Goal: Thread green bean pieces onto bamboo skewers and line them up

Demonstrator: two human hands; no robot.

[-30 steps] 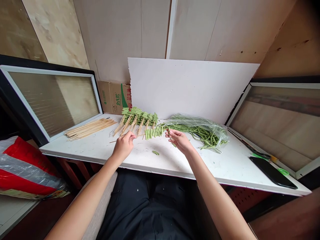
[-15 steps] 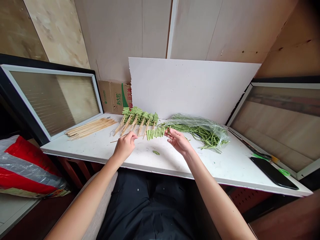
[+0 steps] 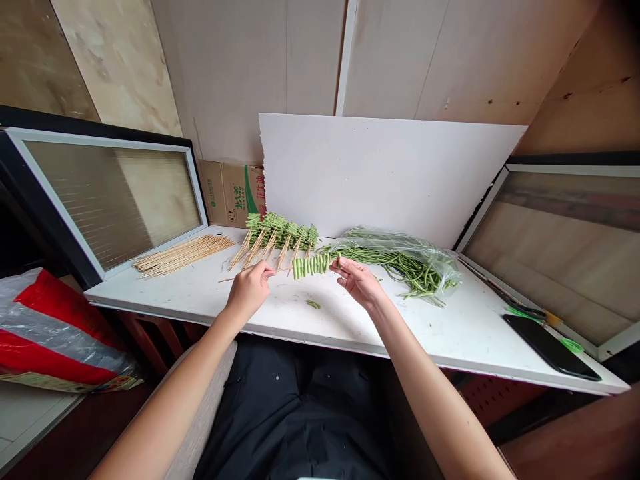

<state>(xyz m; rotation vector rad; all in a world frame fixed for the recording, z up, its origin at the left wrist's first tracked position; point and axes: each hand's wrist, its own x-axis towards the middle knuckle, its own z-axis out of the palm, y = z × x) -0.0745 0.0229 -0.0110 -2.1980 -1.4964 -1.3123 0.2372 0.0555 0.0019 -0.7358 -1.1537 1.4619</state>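
My left hand (image 3: 251, 288) is closed around a thin wooden skewer (image 3: 227, 280), which runs roughly level to the right. Several short green bean pieces (image 3: 311, 266) sit side by side on it, between my two hands. At the skewer's right end, my right hand (image 3: 359, 280) pinches a small bean piece (image 3: 339, 261) between thumb and fingertips. Behind them lies a pile of filled bean skewers (image 3: 283, 232). Long green beans (image 3: 410, 268) spill from a clear plastic bag (image 3: 435, 257) to the right. One loose bean piece (image 3: 313, 304) rests on the white table (image 3: 295, 323).
Bare skewers (image 3: 185, 255) lie at the table's left. A cardboard box (image 3: 227, 193) and a white board (image 3: 385, 177) stand at the back. On the right are a black phone (image 3: 550, 347) and scissors (image 3: 525, 308). A red and silver bag (image 3: 60, 333) is at the lower left.
Both hands stay nearly where they were, holding the same skewer and bean piece. The surroundings have shifted slightly in view.
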